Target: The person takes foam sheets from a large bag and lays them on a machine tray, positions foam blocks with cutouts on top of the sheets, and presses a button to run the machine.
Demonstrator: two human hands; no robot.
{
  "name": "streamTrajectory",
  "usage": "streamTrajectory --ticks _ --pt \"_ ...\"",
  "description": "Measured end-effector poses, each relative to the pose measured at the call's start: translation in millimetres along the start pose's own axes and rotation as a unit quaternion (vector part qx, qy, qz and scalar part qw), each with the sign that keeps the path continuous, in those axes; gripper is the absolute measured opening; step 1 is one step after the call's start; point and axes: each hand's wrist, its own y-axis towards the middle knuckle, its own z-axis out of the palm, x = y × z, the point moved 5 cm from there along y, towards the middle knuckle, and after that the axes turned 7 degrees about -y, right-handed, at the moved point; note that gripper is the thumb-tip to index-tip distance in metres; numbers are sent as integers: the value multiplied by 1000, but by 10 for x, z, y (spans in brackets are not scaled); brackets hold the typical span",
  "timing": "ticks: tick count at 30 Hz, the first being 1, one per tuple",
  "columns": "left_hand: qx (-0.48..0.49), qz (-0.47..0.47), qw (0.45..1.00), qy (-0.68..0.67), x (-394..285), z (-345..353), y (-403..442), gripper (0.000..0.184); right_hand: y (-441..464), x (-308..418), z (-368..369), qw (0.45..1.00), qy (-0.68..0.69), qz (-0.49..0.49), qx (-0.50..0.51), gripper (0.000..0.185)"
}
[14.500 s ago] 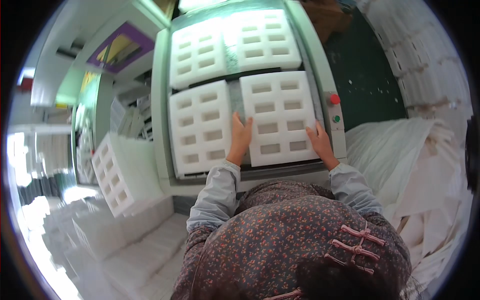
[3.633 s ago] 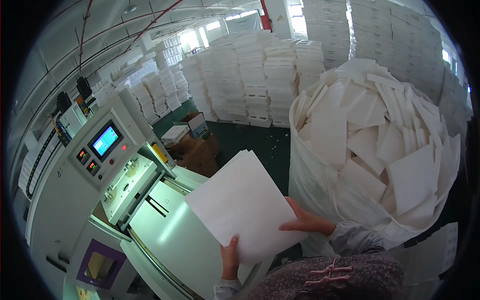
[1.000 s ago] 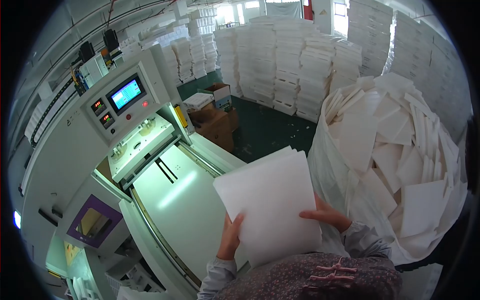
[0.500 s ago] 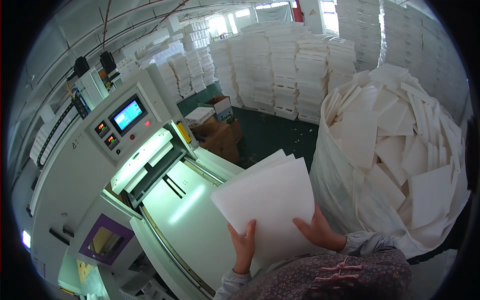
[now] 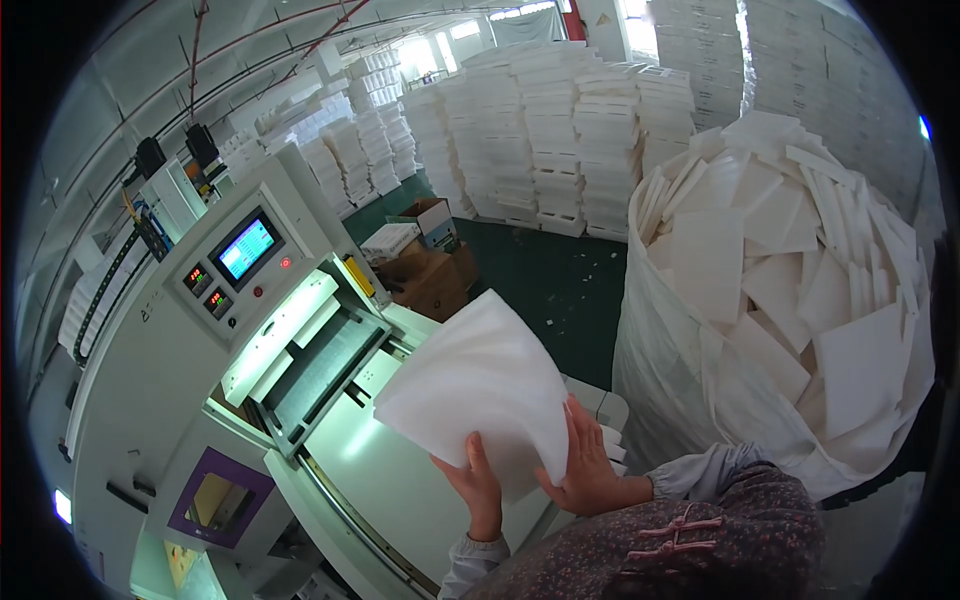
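White foam sheets (image 5: 475,385) are held up in front of my body, bowed into a curve. How many are in the stack cannot be made out. My left hand (image 5: 475,490) grips the lower left edge, thumb on the near face and fingers mostly behind. On the right edge, my right hand (image 5: 588,472) presses with its thumb in front and its fingers along the side. Beneath and left of the sheets lies the pale bed (image 5: 350,450) of a machine (image 5: 190,290), with a dark-framed grey plate (image 5: 318,372) in its lit opening.
A big white sack (image 5: 675,370) full of loose foam pieces (image 5: 780,230) stands at the right. Cardboard boxes (image 5: 430,285) sit on the green floor (image 5: 540,275) beyond the machine. Tall stacks of white foam (image 5: 545,130) line the back. A lit screen (image 5: 246,248) is on the machine panel.
The foam sheets have gone from flat and fanned to bowed, and moved left and down. My right hand has moved left with them. More of the grey plate shows in the machine's opening.
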Motion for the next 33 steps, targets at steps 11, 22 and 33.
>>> streamTrajectory --ticks 11,22,33 --pt "34 -21 999 -20 -101 -98 200 54 190 -226 -103 988 154 28 7 82" --pt "216 -55 973 -52 91 -193 50 50 570 -891 -366 872 431 142 183 80" --pt "143 -175 955 -193 242 -579 -92 59 490 -879 44 801 500 165 284 97"
